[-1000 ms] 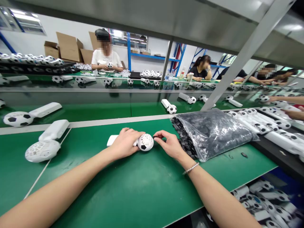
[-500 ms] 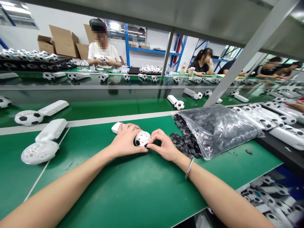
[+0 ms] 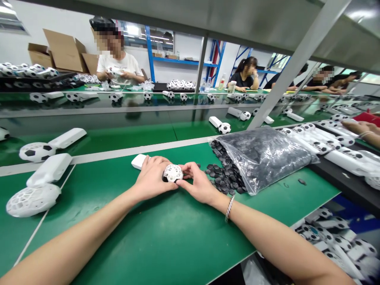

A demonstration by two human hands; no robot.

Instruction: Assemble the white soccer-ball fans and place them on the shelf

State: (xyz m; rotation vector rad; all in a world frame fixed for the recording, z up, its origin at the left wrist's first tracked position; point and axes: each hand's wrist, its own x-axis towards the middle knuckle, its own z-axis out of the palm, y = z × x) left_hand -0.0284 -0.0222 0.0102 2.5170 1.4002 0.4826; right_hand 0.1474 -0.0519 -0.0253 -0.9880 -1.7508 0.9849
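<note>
A white football-patterned plastic part [image 3: 173,173] with an open lattice face is between my hands, just over the green bench. My left hand [image 3: 152,176] is wrapped round its left side, thumb along the bottom edge; a white handle end [image 3: 138,161] pokes out beyond the fingers. Closed against its right side is my right hand [image 3: 197,182], thumb at the lower edge beside a black patch and fingertips partly hidden behind the part. Right of that hand, loose black plastic pieces [image 3: 227,180] spill from a clear plastic bag [image 3: 267,158].
At left lies another white lattice-faced part [image 3: 34,200] with a handle. Beyond the pale rail, football parts [image 3: 37,151] lie on the green belt [image 3: 133,132]. A tray of parts [image 3: 335,152] stands at right, near a co-worker's hand [image 3: 360,128]. A slanted post [image 3: 297,67] rises behind the bag.
My right fingers have shifted from a pinch at the part's lower right edge to around its right side. The view has turned slightly, and the co-worker opposite has turned their head.
</note>
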